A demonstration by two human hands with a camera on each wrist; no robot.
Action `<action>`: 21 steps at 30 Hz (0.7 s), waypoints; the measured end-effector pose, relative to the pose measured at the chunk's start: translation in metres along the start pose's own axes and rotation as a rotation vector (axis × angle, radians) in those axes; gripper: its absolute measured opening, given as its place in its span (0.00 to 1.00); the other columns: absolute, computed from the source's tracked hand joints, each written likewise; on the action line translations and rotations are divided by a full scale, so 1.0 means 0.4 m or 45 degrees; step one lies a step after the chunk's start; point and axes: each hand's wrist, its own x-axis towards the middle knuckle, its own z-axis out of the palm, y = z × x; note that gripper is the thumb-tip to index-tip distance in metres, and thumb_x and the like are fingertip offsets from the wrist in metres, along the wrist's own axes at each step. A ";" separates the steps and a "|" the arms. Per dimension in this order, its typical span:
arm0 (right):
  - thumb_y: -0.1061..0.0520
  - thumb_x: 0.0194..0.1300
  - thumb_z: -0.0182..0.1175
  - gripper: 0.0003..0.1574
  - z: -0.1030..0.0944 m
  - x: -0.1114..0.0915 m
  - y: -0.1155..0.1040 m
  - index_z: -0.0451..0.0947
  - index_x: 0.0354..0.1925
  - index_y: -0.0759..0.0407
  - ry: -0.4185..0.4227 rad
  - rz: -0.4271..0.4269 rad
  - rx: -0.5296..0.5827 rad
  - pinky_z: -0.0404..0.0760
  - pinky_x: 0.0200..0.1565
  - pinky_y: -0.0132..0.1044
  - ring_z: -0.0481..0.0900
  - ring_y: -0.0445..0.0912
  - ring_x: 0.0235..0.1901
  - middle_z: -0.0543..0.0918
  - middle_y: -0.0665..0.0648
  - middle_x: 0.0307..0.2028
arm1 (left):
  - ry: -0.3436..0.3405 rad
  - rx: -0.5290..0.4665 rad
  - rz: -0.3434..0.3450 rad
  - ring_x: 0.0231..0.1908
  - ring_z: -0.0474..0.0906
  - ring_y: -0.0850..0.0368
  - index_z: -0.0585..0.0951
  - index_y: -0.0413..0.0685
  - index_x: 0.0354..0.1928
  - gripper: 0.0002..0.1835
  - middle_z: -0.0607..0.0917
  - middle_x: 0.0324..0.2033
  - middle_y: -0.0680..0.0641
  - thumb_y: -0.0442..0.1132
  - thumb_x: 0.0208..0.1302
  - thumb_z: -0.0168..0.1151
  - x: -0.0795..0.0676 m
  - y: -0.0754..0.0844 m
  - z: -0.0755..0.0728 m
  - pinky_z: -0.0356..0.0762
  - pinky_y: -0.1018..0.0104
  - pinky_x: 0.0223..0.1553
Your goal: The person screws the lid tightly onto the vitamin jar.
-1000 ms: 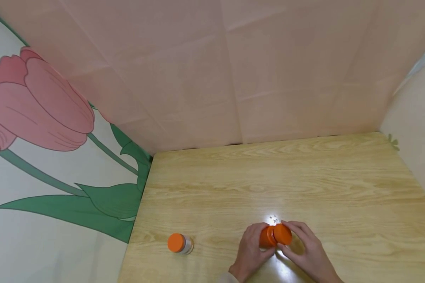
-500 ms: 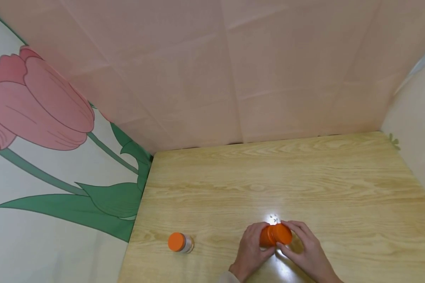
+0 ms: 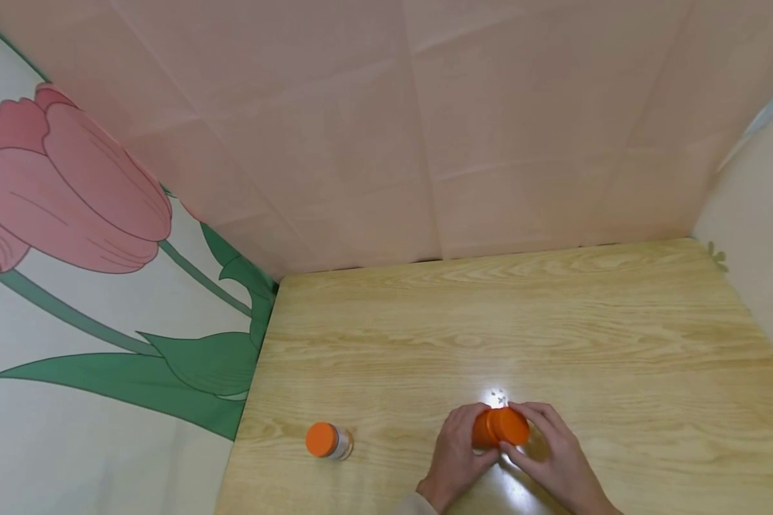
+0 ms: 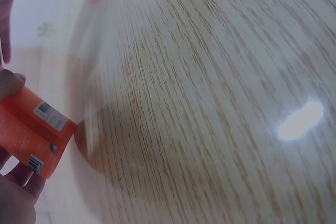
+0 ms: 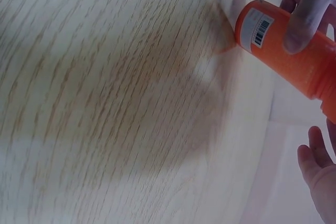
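My left hand (image 3: 454, 452) grips the body of an orange bottle (image 3: 482, 430), which tilts to the right over the table. Thumb and fingers of my right hand (image 3: 559, 454) pinch its round orange cap (image 3: 513, 426), set at the mouth of the bottle. In the left wrist view the bottle (image 4: 31, 129) shows white barcode labels, its base end close to the tabletop. From the right wrist, the bottle (image 5: 286, 51) appears with a white label near its base, left-hand fingers (image 5: 302, 30) wrapped round it and right-hand fingers (image 5: 311, 156) by the cap end.
A second, smaller jar (image 3: 343, 444) with an orange lid (image 3: 321, 440) stands on the wood-grain table (image 3: 464, 322) to the left. A pink cloth wall (image 3: 361, 143) closes off the back, and a tulip-printed panel (image 3: 103, 214) the left side.
My right hand has shifted slightly left with the cap, narrowing the gap between cap and bottle neck. The left hand and the smaller jar hold still.
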 end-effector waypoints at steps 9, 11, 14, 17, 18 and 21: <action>0.57 0.37 0.82 0.41 0.008 -0.001 0.002 0.80 0.54 0.60 -0.001 0.097 -0.014 0.56 0.58 0.08 0.71 0.27 0.50 0.80 0.48 0.46 | 0.001 -0.011 -0.014 0.49 0.78 0.63 0.74 0.52 0.58 0.35 0.82 0.50 0.56 0.48 0.47 0.78 0.000 0.001 0.000 0.75 0.75 0.55; 0.56 0.38 0.82 0.41 0.008 0.000 0.001 0.80 0.53 0.59 -0.010 0.123 -0.022 0.56 0.57 0.09 0.71 0.28 0.49 0.80 0.47 0.46 | 0.006 -0.008 -0.020 0.49 0.78 0.63 0.74 0.53 0.57 0.35 0.82 0.49 0.56 0.48 0.46 0.78 -0.001 0.002 0.000 0.75 0.74 0.55; 0.54 0.39 0.82 0.40 0.007 0.002 -0.002 0.79 0.53 0.58 -0.021 0.146 -0.035 0.57 0.56 0.10 0.72 0.29 0.48 0.80 0.46 0.45 | 0.008 -0.012 -0.030 0.49 0.78 0.63 0.74 0.53 0.57 0.35 0.82 0.49 0.57 0.48 0.46 0.78 -0.002 0.002 0.000 0.75 0.74 0.55; 0.53 0.38 0.82 0.40 0.006 0.004 -0.006 0.80 0.52 0.56 -0.021 0.150 -0.059 0.58 0.55 0.11 0.72 0.30 0.46 0.79 0.45 0.44 | 0.012 -0.013 -0.028 0.49 0.79 0.62 0.74 0.54 0.57 0.35 0.82 0.49 0.56 0.48 0.45 0.79 -0.003 0.002 0.000 0.75 0.73 0.56; 0.53 0.38 0.82 0.40 0.006 0.004 -0.007 0.80 0.52 0.56 -0.017 0.148 -0.069 0.59 0.54 0.11 0.72 0.30 0.46 0.79 0.45 0.44 | 0.008 -0.015 -0.028 0.50 0.79 0.62 0.74 0.54 0.57 0.35 0.82 0.49 0.57 0.47 0.45 0.79 -0.003 0.002 0.001 0.75 0.73 0.56; 0.54 0.36 0.83 0.40 0.007 0.007 -0.009 0.81 0.51 0.56 0.000 0.133 -0.086 0.61 0.53 0.11 0.72 0.30 0.44 0.78 0.44 0.43 | -0.004 -0.018 -0.031 0.51 0.78 0.62 0.74 0.53 0.58 0.36 0.82 0.50 0.57 0.47 0.44 0.79 -0.004 0.002 0.002 0.75 0.73 0.57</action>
